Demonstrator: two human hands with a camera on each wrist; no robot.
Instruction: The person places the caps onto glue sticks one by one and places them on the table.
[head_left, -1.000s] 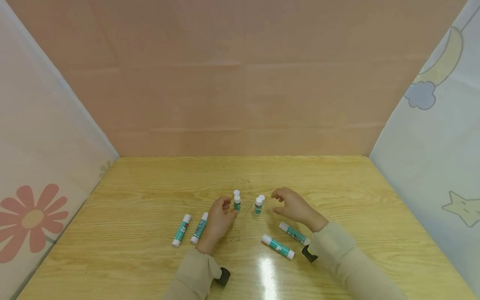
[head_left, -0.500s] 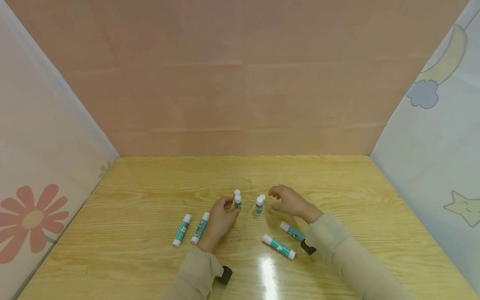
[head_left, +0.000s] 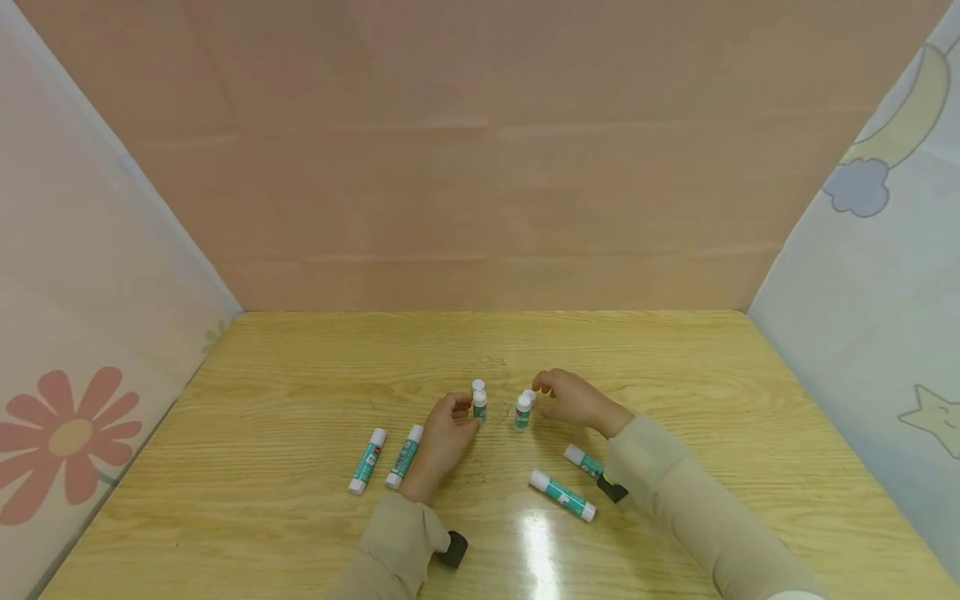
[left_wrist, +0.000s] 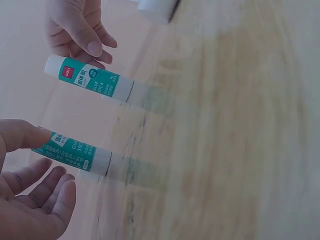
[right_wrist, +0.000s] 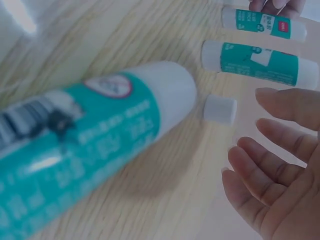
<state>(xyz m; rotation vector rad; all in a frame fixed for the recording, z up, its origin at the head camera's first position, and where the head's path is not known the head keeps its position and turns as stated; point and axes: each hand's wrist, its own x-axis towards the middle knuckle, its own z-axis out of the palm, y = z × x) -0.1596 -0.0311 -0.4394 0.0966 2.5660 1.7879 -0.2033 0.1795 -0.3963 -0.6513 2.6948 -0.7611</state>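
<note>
My left hand [head_left: 450, 433] is beside an upright teal-and-white glue stick [head_left: 480, 408]. In the left wrist view its thumb overlaps this stick [left_wrist: 70, 150]; its fingers are loosely bent to the side. Contact is hard to tell. My right hand [head_left: 573, 400] is right of a second upright glue stick [head_left: 522, 414]. The right wrist view shows its relaxed fingers [right_wrist: 250, 195] apart, near a short white cylinder [right_wrist: 220, 109] like a cap, beside that stick [right_wrist: 257, 62]. Behind the left stick another white round top [head_left: 478, 385] shows, partly hidden.
Two glue sticks lie left of the left hand, one outer [head_left: 367, 461] and one inner [head_left: 405, 456]. Two more lie at front right: one [head_left: 562, 495] in full view, one [head_left: 583, 460] partly under the right sleeve. A pink backdrop [head_left: 480, 208] rises behind the wooden table [head_left: 262, 400].
My right hand has moved a little left, closer to the right upright stick and the white top behind it. The left hand stays beside its stick. The view shifts slightly.
</note>
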